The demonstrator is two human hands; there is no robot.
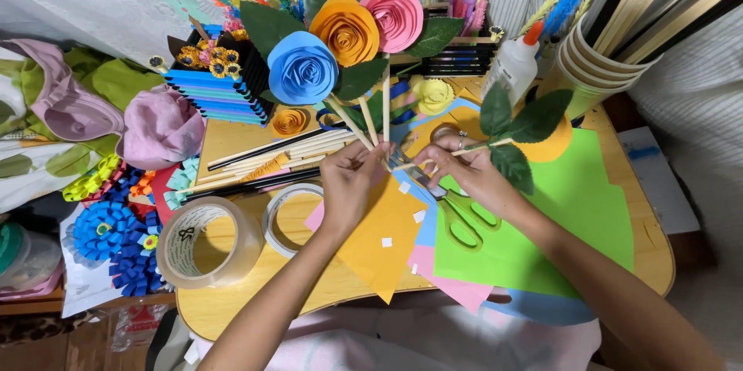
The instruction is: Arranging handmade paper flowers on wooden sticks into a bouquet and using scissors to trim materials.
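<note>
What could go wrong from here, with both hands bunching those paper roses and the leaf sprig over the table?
The left hand pinches three thin rose sticks low down; the top-heavy blue rose might tip or splay. The right hand brings in the leaf sprig right above the scissors, so fingers could brush the blades. A swinging stem may knock the glue bottle.

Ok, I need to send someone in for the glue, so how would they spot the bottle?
Start at the stack of paper cups holding long sticks at the far right of the wooden table. Just left of it stands the glue bottle, behind the leafy stem in the right hand. It is the only translucent white bottle, with an orange nozzle.
</note>
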